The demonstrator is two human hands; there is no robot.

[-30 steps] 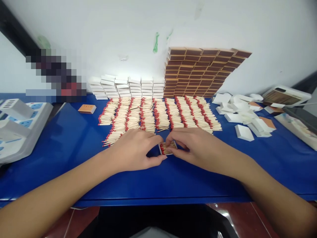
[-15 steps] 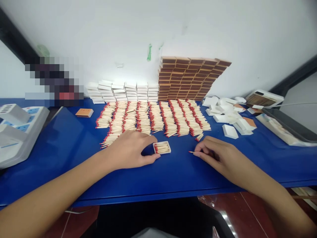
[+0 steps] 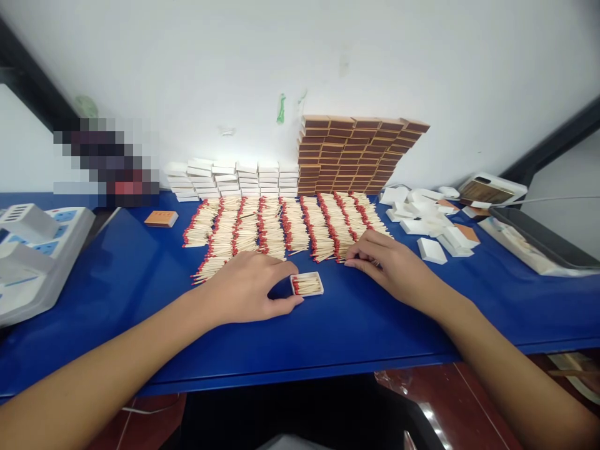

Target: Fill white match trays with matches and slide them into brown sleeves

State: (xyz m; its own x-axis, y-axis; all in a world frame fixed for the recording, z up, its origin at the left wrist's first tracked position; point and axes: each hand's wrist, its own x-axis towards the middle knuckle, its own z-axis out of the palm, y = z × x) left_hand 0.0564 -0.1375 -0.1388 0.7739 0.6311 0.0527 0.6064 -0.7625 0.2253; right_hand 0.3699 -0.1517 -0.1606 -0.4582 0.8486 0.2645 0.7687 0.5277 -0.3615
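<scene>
Moved right hand (image 3: 391,261) to match rows (image 3: 291,228) with grip nearly closed; cannot tell on what. At its eight o'clock, holds match-filled tray (image 3: 307,285) by nine-o'clock end with half-open left hand (image 3: 248,287).

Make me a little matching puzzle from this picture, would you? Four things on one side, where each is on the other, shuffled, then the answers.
Things:
1. left hand
2. right hand
3. orange box
4. brown-sided stack

Places:
A. at the back, right of the white boxes
B. by itself, left of the match rows
C. at the white tray's left end
D. at the match rows' near edge, toward their right

Pairs: 1-C, 2-D, 3-B, 4-A
</scene>
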